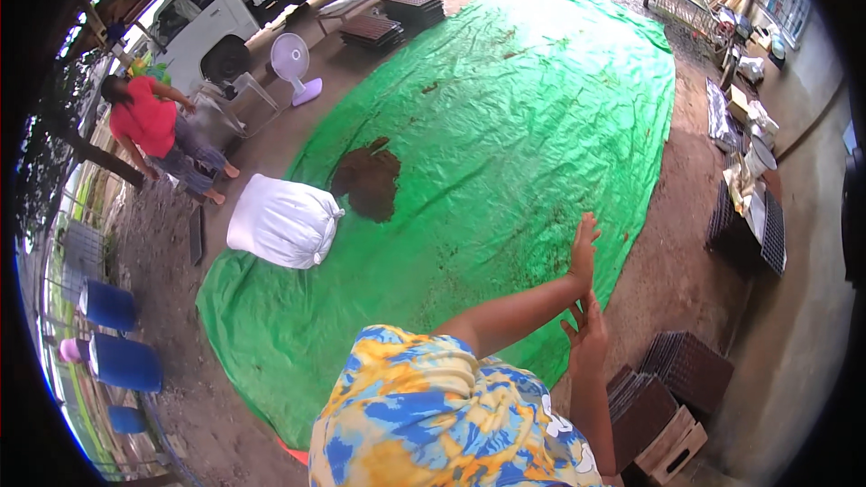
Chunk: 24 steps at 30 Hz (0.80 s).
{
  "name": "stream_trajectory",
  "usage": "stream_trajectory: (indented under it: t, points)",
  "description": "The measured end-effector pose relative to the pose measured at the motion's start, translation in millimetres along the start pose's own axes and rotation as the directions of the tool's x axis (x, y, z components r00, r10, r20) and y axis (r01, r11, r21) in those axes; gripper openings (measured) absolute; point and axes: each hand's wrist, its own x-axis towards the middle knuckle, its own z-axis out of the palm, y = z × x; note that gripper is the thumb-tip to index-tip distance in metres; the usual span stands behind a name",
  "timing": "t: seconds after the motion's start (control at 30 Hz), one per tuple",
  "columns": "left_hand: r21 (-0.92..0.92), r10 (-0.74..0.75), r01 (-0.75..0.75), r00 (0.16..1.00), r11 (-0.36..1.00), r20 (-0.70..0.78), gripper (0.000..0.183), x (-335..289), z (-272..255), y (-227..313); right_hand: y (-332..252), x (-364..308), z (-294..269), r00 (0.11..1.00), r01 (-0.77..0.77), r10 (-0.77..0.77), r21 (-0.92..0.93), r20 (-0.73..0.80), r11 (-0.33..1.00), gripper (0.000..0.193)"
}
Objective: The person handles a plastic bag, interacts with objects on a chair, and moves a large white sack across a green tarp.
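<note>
My left arm reaches across in front of me to the right, and my left hand (585,252) is raised with its fingers stretched out, holding nothing. Just below it is my right hand (588,335), fingers apart, its fingertips at or very near my left wrist; whether they touch I cannot tell. Both hands are over the right edge of a large green tarp (505,189) spread on the ground. On the tarp's left side lies a pile of dark brown soil (368,179), beside a full white sack (278,221) with a gathered end.
A person in a red shirt (149,117) stands at left, near a lilac fan (290,59) and a white truck (194,13). Blue drums (126,362) stand lower left. Stacked dark seedling trays (687,370) and a wooden crate (672,446) sit lower right, by a wall (803,307).
</note>
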Motion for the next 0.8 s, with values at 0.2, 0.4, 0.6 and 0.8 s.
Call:
stream_trajectory:
  t: [0.2,0.4,0.6,0.8]
  points:
    - [-0.018,0.176,-0.177,0.984,0.984,-0.009,0.067,61,-63,87,3,80,97,0.992,-0.051,0.059,-0.069,0.114,0.996,0.047]
    - [0.019,0.276,-0.278,0.936,0.96,-0.218,0.067,96,-135,171,17,118,167,0.937,-0.1,0.157,-0.191,0.313,0.977,0.044]
    - [0.066,0.349,-0.349,0.873,0.935,-0.339,0.064,115,-175,188,29,159,206,0.867,-0.226,0.304,-0.232,0.395,0.946,0.044]
    - [0.163,0.451,-0.422,0.794,0.892,-0.408,0.06,144,-193,218,34,214,239,0.78,-0.326,0.381,-0.198,0.496,0.925,0.03]
